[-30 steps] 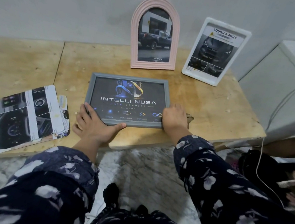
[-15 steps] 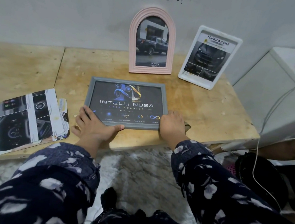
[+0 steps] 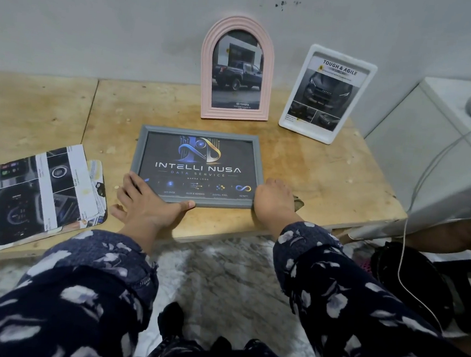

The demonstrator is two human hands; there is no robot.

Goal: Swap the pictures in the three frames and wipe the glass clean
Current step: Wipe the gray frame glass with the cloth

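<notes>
A grey picture frame [image 3: 198,163] with an "Intelli Nusa" print lies flat on the wooden table [image 3: 328,180] near its front edge. My left hand [image 3: 148,203] rests on its lower left corner, fingers lying across the glass and thumb along the front rim. At the lower right corner is my right hand [image 3: 273,203], its fingers curled; a dark crumpled cloth [image 3: 297,203] sticks out from under it. An arched pink frame [image 3: 236,70] and a white frame [image 3: 326,92], both with truck pictures, stand against the wall behind.
A stack of loose car prints [image 3: 37,189] lies on the table at the left. A white cabinet [image 3: 432,133] with a white cable [image 3: 414,199] stands right of the table, and a dark bag [image 3: 407,281] sits on the floor below it.
The view has tilted and shifted slightly. Both hands and the grey frame stay where they were on the table.
</notes>
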